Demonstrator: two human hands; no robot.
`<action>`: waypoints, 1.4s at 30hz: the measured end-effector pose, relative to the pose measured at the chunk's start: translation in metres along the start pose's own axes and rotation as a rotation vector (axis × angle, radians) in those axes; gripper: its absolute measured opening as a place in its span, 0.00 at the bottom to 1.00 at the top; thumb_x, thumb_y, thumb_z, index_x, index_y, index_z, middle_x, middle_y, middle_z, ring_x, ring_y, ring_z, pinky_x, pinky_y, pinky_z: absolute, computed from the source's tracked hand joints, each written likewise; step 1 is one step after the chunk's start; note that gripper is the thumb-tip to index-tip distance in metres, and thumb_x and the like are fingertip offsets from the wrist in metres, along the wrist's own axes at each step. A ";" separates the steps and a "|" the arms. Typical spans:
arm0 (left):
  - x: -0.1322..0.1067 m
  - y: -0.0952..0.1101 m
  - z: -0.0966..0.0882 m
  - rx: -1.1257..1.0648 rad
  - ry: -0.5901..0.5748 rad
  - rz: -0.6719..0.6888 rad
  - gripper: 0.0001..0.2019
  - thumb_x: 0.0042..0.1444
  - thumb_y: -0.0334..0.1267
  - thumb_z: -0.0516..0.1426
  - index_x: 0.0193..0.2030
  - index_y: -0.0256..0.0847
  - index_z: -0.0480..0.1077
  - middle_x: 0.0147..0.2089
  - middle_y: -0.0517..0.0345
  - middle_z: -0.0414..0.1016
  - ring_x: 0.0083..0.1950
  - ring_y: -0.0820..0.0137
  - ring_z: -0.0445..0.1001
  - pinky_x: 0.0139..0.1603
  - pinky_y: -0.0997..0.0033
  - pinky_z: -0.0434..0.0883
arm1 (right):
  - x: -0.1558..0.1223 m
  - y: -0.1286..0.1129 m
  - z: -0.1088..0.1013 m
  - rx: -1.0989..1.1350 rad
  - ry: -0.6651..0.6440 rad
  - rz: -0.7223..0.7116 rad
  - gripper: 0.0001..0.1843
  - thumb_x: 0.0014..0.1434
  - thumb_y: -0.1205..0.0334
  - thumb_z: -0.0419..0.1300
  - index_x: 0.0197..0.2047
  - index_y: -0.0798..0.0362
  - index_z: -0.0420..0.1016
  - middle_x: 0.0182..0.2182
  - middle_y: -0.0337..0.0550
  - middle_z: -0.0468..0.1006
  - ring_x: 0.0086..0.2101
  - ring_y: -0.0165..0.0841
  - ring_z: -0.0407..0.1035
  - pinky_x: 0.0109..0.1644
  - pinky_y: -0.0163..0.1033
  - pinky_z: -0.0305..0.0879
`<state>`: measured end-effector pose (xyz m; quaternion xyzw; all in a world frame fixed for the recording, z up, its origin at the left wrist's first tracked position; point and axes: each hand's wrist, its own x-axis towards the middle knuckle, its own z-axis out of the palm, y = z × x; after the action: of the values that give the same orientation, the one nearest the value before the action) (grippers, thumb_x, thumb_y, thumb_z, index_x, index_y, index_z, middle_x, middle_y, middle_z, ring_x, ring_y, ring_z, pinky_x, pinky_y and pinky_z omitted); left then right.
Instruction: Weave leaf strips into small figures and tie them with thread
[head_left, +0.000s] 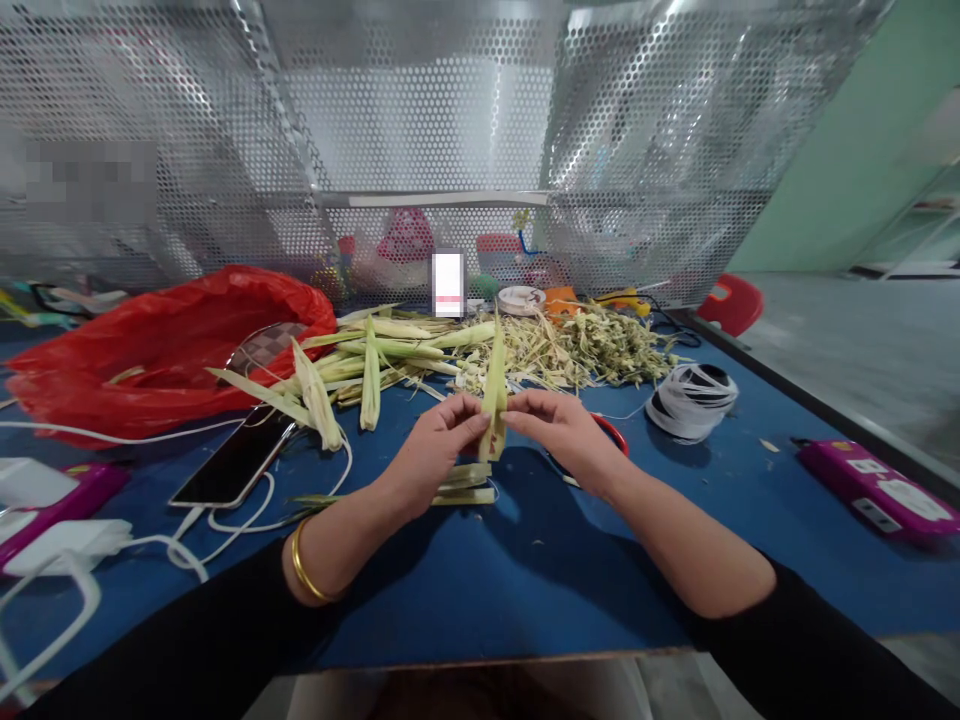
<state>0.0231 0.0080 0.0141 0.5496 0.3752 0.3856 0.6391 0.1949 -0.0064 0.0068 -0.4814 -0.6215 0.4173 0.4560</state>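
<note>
The left hand (439, 440) and right hand (559, 432) are both pinching a pale husk (495, 375), holding it over the bench (555, 610), inward from its near edge; a white roll (684, 410) is lying near the right edge.

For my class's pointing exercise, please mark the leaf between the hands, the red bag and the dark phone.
Leaf (495, 384), head view: mid-blade.
Red bag (161, 400), head view: front wall.
Dark phone (231, 460), head view: screen.
</note>
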 end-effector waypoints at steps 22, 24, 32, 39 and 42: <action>-0.004 0.001 0.001 -0.197 -0.117 -0.047 0.11 0.52 0.41 0.59 0.24 0.38 0.66 0.22 0.61 0.69 0.26 0.73 0.69 0.35 0.72 0.66 | -0.007 -0.012 -0.008 0.501 -0.249 0.234 0.10 0.50 0.61 0.61 0.21 0.55 0.69 0.20 0.37 0.70 0.23 0.27 0.65 0.33 0.35 0.63; -0.004 0.002 0.000 -0.172 -0.109 -0.034 0.11 0.53 0.41 0.58 0.24 0.39 0.66 0.21 0.61 0.69 0.26 0.73 0.69 0.34 0.72 0.66 | -0.006 -0.014 -0.010 0.450 -0.222 0.201 0.10 0.51 0.60 0.61 0.22 0.55 0.70 0.21 0.38 0.71 0.25 0.29 0.66 0.35 0.36 0.63; -0.009 0.000 0.005 0.030 -0.216 -0.140 0.12 0.47 0.45 0.62 0.27 0.38 0.70 0.23 0.62 0.68 0.25 0.74 0.67 0.31 0.73 0.66 | -0.006 -0.013 0.002 0.093 -0.065 -0.033 0.16 0.54 0.53 0.60 0.22 0.53 0.64 0.20 0.35 0.66 0.24 0.27 0.60 0.30 0.34 0.58; -0.007 -0.001 0.007 0.145 -0.145 -0.076 0.19 0.49 0.53 0.60 0.25 0.36 0.70 0.24 0.59 0.70 0.25 0.74 0.67 0.30 0.74 0.64 | -0.007 -0.007 0.007 -0.001 -0.181 -0.005 0.16 0.56 0.52 0.58 0.24 0.54 0.65 0.21 0.34 0.62 0.24 0.26 0.56 0.29 0.34 0.54; -0.008 -0.002 0.006 0.115 -0.181 -0.053 0.16 0.48 0.49 0.62 0.24 0.37 0.71 0.23 0.60 0.70 0.26 0.74 0.67 0.30 0.74 0.64 | -0.008 -0.009 0.008 0.110 -0.222 0.055 0.18 0.55 0.48 0.58 0.24 0.53 0.65 0.21 0.34 0.62 0.23 0.26 0.56 0.28 0.33 0.55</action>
<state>0.0252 -0.0021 0.0135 0.6079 0.3516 0.2951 0.6479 0.1863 -0.0170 0.0119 -0.4231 -0.6309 0.5139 0.3985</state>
